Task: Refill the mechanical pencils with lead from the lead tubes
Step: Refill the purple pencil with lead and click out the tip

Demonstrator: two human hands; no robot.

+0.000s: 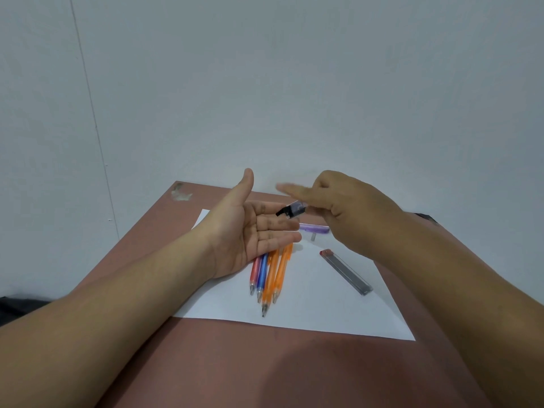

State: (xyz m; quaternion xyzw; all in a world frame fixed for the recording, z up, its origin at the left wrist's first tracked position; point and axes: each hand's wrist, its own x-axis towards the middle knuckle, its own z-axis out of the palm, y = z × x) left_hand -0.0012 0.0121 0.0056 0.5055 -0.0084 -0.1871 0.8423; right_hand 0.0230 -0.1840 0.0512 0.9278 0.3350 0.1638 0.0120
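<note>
The right hand [347, 213] is pinching a lead tube [293, 209] near its back end, index finger stretched out and blurred, the other fingers curled. The tube's long axis is running roughly level from right to left, its black cap end pointing left and slightly down over the fingers of the left hand [250, 231]. That left hand is lying spread, palm up, thumb raised, holding nothing, hovering above the far ends of the pencils.

Under the left hand, four pencils [269, 275] are lying side by side on the sheet of paper [318, 307]: one red, one blue, two orange. Their long axes are running from the far side toward the near edge, metal tips pointing at the near edge of the paper. A second lead tube [346, 271] is lying flat near the paper's right edge, its red-capped end farther away, its long axis slanting toward the near right corner; I cannot tell how much lead is in it. A purple pencil [314, 228] is lying crosswise near the paper's far edge, partly hidden by the right hand, with a small grey piece [313, 237] just beside it.

The paper is resting on a brown table [235, 363], which is standing against a pale wall [265, 83]. Bare table is showing along the near edge and the left side.
</note>
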